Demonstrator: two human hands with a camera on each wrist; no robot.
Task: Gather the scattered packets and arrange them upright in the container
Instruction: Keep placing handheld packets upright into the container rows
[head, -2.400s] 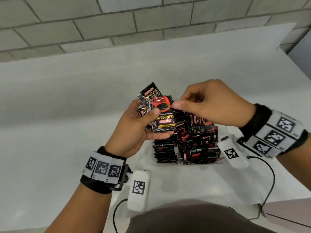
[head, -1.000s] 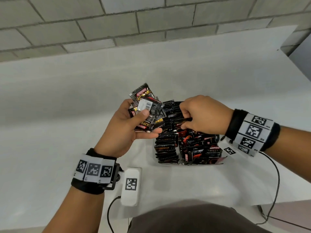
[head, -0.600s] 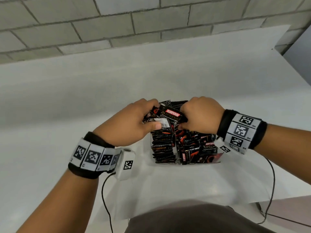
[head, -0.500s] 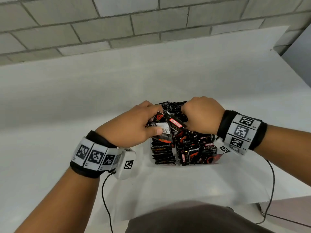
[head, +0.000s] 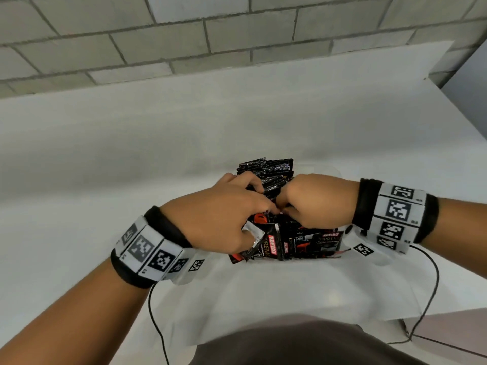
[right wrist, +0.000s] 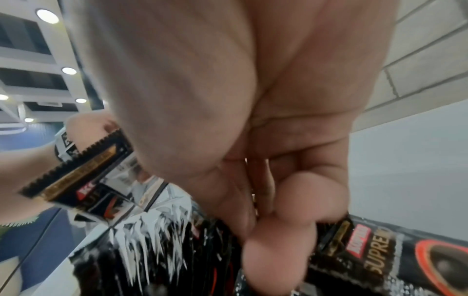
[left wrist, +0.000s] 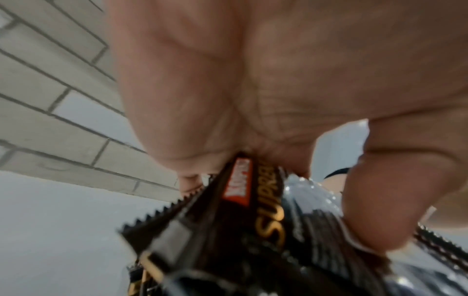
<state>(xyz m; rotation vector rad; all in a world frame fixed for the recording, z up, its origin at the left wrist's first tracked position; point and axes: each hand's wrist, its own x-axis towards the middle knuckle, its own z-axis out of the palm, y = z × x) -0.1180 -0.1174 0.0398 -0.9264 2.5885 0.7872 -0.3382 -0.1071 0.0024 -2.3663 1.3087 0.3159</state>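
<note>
A clear container (head: 340,255) on the white table is packed with black Kopiko packets (head: 303,241), and a row of them stands upright at its far end (head: 266,167). My left hand (head: 250,206) is palm down over the container's left side. It grips a bunch of packets (left wrist: 253,220) between thumb (left wrist: 380,200) and fingers, with their lower ends among the packed ones. My right hand (head: 284,204) is beside it with its fingers (right wrist: 278,230) curled down between the packets (right wrist: 380,256). A thin packet edge seems pinched in them.
The white table (head: 184,143) runs back to a grey block wall (head: 237,40). Its front edge (head: 395,314) is close to my body. Black cables (head: 158,325) hang from both wrist units. No loose packets show on the table.
My left hand turned palm down and brought its bunch of packets from above the table into the container's left side. The right hand stayed low in the container, fingers curled.
</note>
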